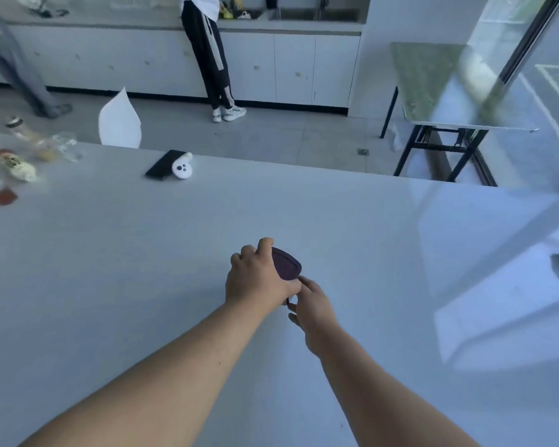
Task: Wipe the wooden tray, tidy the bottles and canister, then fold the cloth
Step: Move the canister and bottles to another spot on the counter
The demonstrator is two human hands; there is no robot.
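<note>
A small dark purple cloth, folded to a rounded pad, lies on the white table near the middle. My left hand is clamped over its left side, fingers curled round the far edge. My right hand pinches the cloth's near corner just below the left hand. Blurred at the far left lie several bottles, one with a red cap and pale label, others behind it, beside a clear canister. No wooden tray is in view.
A black phone and a white controller lie at the table's far edge. A white chair back stands behind it. A person stands at the kitchen counter. A folding table is at right.
</note>
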